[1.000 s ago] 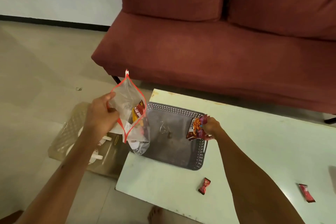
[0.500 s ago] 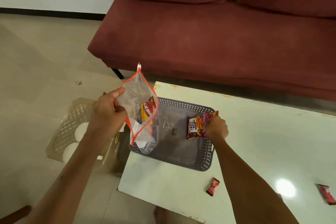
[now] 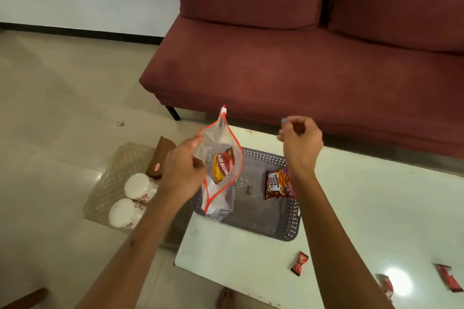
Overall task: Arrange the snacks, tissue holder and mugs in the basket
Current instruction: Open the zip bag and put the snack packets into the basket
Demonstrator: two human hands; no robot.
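My left hand (image 3: 182, 170) grips the rim of a clear zip bag (image 3: 221, 155) with a red edge, held over the left end of the grey perforated basket (image 3: 283, 231). A yellow and red snack packet (image 3: 222, 165) shows inside the bag. A red nuts packet (image 3: 278, 183) lies flat in the basket at its right side. My right hand (image 3: 301, 140) hovers above the basket's far right corner, fingers loosely curled and holding nothing. Two white mugs (image 3: 136, 198) lie in a clear tray (image 3: 110, 178) on the floor to the left.
The basket sits on a white table (image 3: 364, 208). Three small red wrapped sweets (image 3: 298, 263) lie near the table's front right. A brown packet (image 3: 159, 158) stands in the floor tray. A dark red sofa (image 3: 301, 65) runs behind the table.
My right hand has let go of the nuts packet, which now lies in the basket, and has lifted up and away. My left hand still holds the zip bag.
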